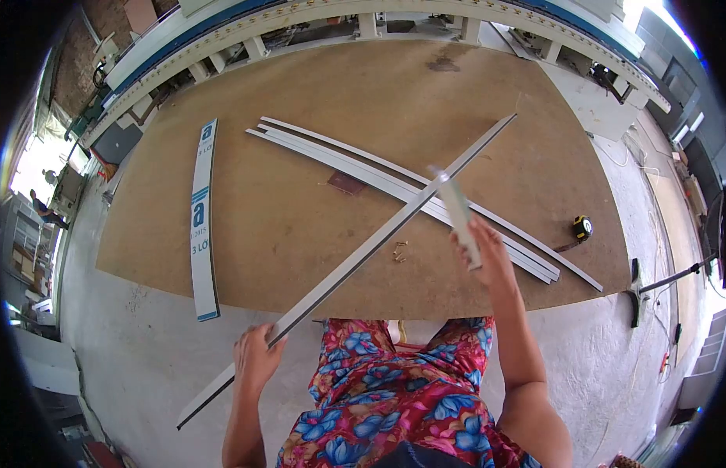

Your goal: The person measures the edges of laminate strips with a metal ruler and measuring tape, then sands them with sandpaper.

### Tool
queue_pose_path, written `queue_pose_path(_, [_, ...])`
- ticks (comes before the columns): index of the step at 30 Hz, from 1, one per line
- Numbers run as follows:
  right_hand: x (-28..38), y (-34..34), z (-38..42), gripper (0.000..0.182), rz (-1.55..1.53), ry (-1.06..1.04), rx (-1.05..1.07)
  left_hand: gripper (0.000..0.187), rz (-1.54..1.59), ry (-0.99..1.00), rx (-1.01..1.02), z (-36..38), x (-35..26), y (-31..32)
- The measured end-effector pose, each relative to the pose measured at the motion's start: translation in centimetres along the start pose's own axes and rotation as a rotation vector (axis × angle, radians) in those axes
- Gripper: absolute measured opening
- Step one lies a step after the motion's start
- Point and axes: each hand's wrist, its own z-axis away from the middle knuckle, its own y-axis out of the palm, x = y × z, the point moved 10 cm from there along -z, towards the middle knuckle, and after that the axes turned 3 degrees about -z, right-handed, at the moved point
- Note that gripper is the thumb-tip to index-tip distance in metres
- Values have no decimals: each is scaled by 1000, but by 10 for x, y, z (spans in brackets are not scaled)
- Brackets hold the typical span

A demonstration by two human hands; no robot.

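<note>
My left hand (256, 355) is closed around a long white metal profile (355, 253) near its lower end. The profile runs up and to the right across the brown board (300, 265), and that lower end sticks out past the board's near edge. My right hand (486, 248) grips a pale, bar-shaped tool (459, 214), smeared by motion; its exact kind I cannot tell. The tool's far tip overlaps the profile in this view. Under the profile lie several other white profiles (347, 165), slanting down to the right. A few brass-coloured screws (400, 251) rest near my right hand.
On the left of the board lies a flat strip (203, 222) with blue lettering. A tape measure (583, 227) sits at the right, with a stand (636, 292) beyond the board. A dark red piece (346, 183) is mid-board. A long machine (363, 15) spans the back.
</note>
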Motion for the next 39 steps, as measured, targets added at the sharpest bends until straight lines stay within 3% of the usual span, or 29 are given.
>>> queue_pose_path(3, [27,-49,-32,34,-54,-158,-186,41,31,-54,244,-12,-44,22])
queue_pose_path(6, [37,-102,-71,33,5,-256,-288,48,-66,41,303,-12,-77,37])
queue_pose_path(11, [53,-132,-116,31,185,-308,-376,53,-73,44,293,-14,-92,49])
queue_pose_path(24, [26,-103,-111,36,290,-277,-350,48,-53,50,186,-22,-102,42])
queue_pose_path(27, [17,-76,-78,39,351,-261,-323,50,-63,-16,301,-24,-99,48])
queue_pose_path(35, [-24,-16,5,41,389,-108,-144,47,-44,42,221,-26,-100,53])
queue_pose_path(39, [-42,-5,40,42,344,-77,-194,48,-134,121,109,-18,-104,52])
